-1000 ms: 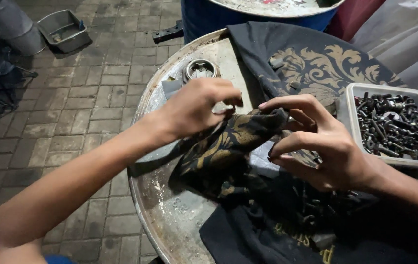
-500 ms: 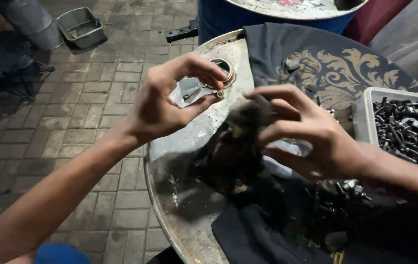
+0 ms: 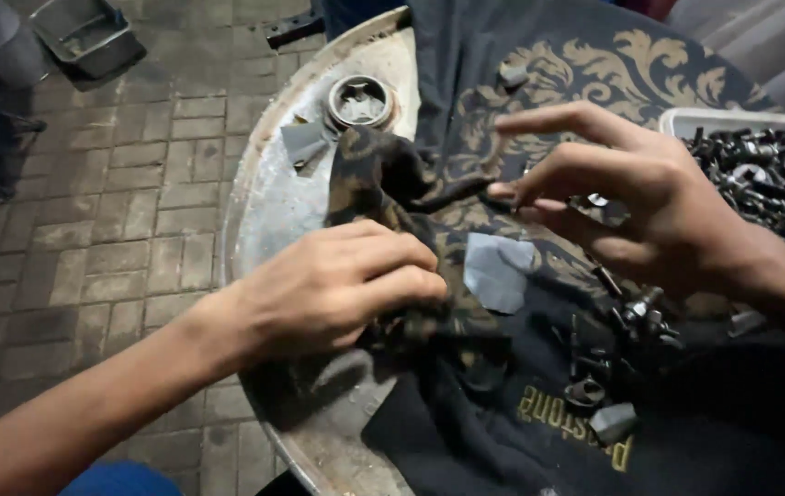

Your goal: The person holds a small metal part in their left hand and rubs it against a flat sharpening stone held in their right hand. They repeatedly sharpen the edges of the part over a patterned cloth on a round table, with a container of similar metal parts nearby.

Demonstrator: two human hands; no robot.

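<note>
On the drum top's left edge (image 3: pixel 264 211), the left hand (image 3: pixel 337 289) pinches a dark patterned cloth (image 3: pixel 392 184). Over its middle, the right hand (image 3: pixel 649 216) hovers with fingers spread, holding nothing, beside a tray of bolts (image 3: pixel 760 174).

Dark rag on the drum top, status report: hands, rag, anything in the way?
Left hand pinching dark rag. Right hand fingers spread, hovering over black cloth. Loose bolts close beside.

I see no packages, signs or screens. The only lettering is a gold printed label (image 3: pixel 576 427) on the black cloth (image 3: pixel 686 432), upside down at my drum-top bench's (image 3: pixel 264 211) near edge.
</note>
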